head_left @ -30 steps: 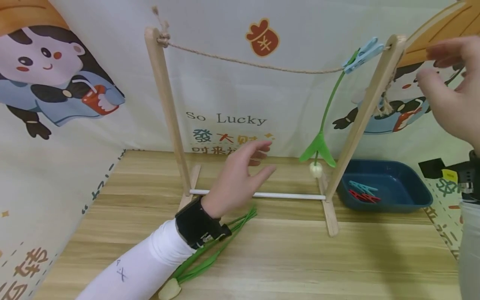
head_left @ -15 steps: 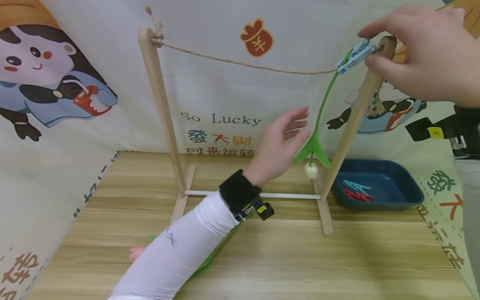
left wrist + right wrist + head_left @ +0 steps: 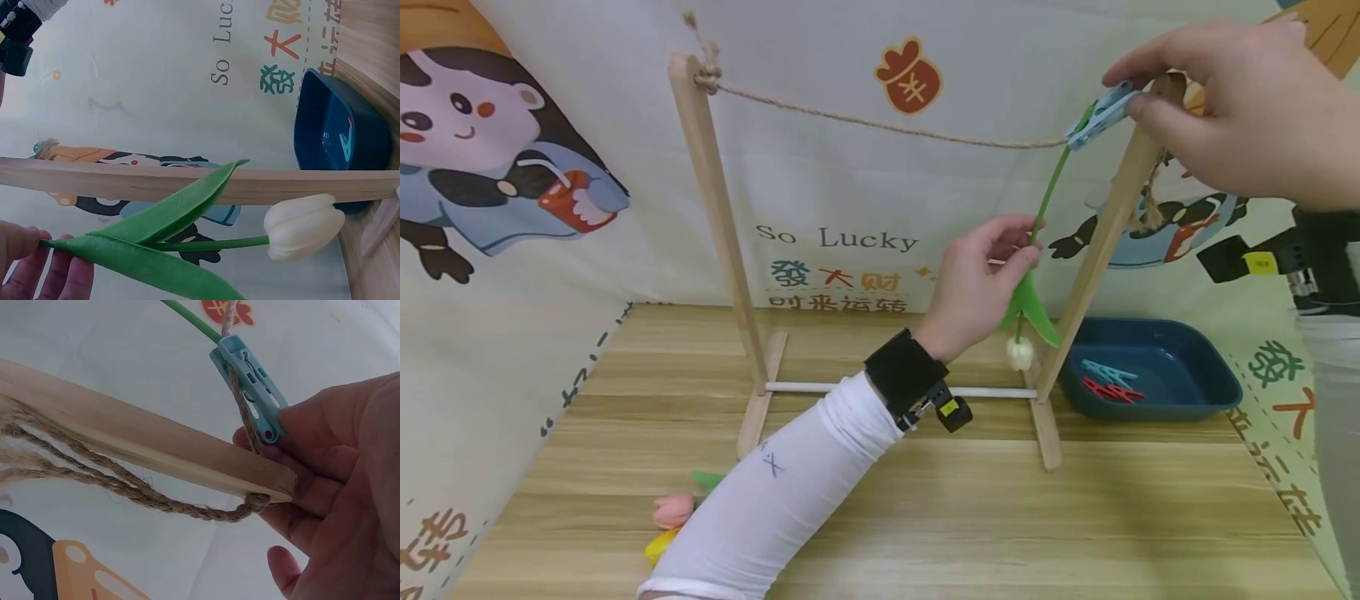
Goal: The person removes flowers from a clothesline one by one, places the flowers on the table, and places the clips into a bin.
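Observation:
A white tulip [image 3: 303, 226] with green leaves hangs head down from a twine line [image 3: 880, 125], its stem end clamped by a light blue clothespin [image 3: 1099, 117]. My left hand [image 3: 981, 279] pinches the tulip's stem just above the leaves, thumb against fingertips. Up at the right post, my right hand [image 3: 1240, 108] pinches the clothespin's handle ends between thumb and index finger. In the right wrist view the clothespin [image 3: 250, 387] still sits over the twine, and the green stem [image 3: 190, 319] runs out of its nose.
The twine spans two wooden posts [image 3: 718, 217] joined low by a white rod [image 3: 992, 392]. A blue basin [image 3: 1195, 404] with blue and red clothespins [image 3: 1112, 390] stands right. A pink tulip [image 3: 673, 510] and a yellow flower [image 3: 660, 546] lie beside my left forearm.
My right hand has come in from the right and taken the clothespin's handles. The left hand has moved right and up from the table's middle and now pinches the hanging tulip's stem.

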Available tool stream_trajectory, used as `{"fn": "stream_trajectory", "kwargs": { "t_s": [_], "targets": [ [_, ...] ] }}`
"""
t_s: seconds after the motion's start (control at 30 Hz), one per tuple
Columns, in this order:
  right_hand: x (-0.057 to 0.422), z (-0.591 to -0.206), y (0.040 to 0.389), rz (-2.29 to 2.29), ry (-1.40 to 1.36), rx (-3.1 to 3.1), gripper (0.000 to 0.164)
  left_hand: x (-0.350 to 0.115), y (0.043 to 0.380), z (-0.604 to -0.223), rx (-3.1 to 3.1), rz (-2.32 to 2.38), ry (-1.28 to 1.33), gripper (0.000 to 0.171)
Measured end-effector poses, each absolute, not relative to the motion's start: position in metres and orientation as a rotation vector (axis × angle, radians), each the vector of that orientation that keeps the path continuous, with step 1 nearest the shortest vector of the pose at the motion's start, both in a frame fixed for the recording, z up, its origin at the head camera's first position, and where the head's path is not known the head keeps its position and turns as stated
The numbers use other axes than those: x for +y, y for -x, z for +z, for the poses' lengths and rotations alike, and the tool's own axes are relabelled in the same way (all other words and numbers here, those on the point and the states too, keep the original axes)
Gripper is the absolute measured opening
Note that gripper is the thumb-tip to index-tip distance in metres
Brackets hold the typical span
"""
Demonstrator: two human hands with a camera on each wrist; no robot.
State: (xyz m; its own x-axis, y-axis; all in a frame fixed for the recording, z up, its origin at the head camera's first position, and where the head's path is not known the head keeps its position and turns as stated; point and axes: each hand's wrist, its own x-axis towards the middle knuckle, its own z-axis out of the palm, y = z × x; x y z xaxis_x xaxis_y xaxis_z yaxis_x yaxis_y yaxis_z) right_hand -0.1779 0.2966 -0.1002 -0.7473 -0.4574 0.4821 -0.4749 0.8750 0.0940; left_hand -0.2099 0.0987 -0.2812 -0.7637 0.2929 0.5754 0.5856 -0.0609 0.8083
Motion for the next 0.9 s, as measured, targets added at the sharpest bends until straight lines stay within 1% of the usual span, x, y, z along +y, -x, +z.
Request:
{"fn": "stream_trajectory", "kwargs": {
  "t_s": [0.17,0.4,0.5,0.7,0.9],
  "targets": [
    [0.295,-0.102,0.179,0.083,-0.736,-2.456,0.026,0.094,0.21,-0.281,-2.008,-1.883,0.948,0.029],
    [0.294,-0.102,0.175,0.136,-0.713,-2.401,0.022,0.085,0.209,-0.286,-2.051,-1.874,0.941,0.026],
    [0.293,-0.101,0.174,0.132,-0.665,-2.374,0.024,0.079,0.206,-0.288,-2.079,-1.86,0.929,0.026],
    [0.295,-0.103,0.169,0.153,-0.522,-2.364,0.033,0.064,0.199,-0.293,-2.118,-1.823,0.941,0.025],
    [0.302,-0.115,0.161,0.294,-0.465,-2.31,0.04,0.046,0.186,-0.299,-2.184,-1.688,0.954,0.027]
  ]
}}
